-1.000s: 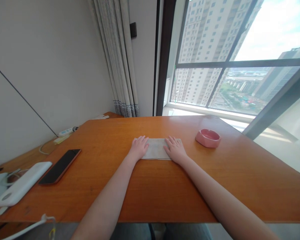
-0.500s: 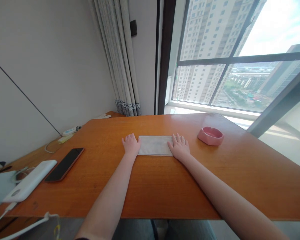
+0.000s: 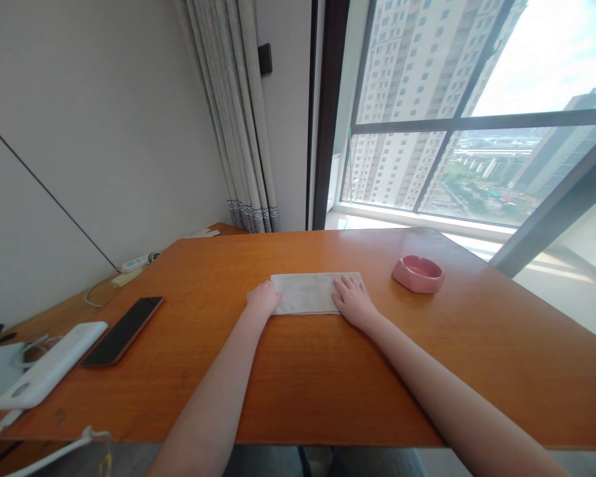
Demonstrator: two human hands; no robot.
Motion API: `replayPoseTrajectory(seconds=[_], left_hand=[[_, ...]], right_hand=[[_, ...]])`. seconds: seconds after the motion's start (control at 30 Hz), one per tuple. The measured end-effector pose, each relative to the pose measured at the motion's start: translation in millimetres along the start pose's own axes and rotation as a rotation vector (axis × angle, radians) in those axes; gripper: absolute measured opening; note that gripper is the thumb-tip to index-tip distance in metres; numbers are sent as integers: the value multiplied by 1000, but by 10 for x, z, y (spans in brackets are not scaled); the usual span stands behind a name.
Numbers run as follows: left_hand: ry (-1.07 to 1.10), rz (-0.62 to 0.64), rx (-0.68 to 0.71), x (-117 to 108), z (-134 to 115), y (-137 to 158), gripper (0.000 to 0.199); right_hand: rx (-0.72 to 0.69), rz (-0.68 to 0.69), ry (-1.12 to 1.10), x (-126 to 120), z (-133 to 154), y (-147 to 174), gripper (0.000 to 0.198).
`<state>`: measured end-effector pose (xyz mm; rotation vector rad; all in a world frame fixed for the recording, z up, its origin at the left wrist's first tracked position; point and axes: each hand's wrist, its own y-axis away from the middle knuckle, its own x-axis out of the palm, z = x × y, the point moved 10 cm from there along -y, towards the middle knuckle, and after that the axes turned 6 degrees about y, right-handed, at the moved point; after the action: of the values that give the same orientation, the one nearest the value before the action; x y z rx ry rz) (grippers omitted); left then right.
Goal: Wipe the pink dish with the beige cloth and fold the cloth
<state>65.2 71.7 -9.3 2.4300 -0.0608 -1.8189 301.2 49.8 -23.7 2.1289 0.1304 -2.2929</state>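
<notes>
A white folded cloth (image 3: pixel 305 295) lies flat on the wooden table, its long side running left to right. At its left edge is my left hand (image 3: pixel 263 299), fingers curled in and the thumb against the cloth; the fingertips are hidden. My right hand (image 3: pixel 353 303) rests on the cloth's right part with its fingers stretched out and slightly spread. The cloth's upper right corner shows past those fingers.
To the right stands a pink ashtray (image 3: pixel 418 274). On the left lie a dark phone (image 3: pixel 124 331) and a white power bank (image 3: pixel 52 364) with a cable. A power strip (image 3: pixel 135 263) sits by the wall. The orange-brown table (image 3: pixel 298 384) ends before a large window.
My left fingers have curled in from a spread pose at the cloth's left edge. My right hand now lies further in from the right edge, so more of that corner shows.
</notes>
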Motion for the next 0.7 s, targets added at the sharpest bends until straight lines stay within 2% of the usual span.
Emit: replayPoseTrajectory(seconds=[0.13,0.23,0.37,0.43,0.57,0.67,0.7], left_hand=[[46,-73,40,-97,31,-55,27],[109,-145,-46,-287,312,-104,26],[181,-189,-224,-445,726,-127,35],[208,-177,-224,-436,749,-142,42],[162,-127,-135,-362,643,-183,57],[148,-41,-152,-307,673,-187,51],[160,-72,-146,-359,658,-175,49]], right_hand=[[-68,24,8,7,116,34,54],[-129,58,-24,14,188,64,55],[-121,95,-22,62,205,89,55],[-122,98,-17,74,228,88,56],[-121,93,-24,68,237,73,56],[-129,84,-33,58,233,69,56],[-130,78,-36,53,239,71,56]])
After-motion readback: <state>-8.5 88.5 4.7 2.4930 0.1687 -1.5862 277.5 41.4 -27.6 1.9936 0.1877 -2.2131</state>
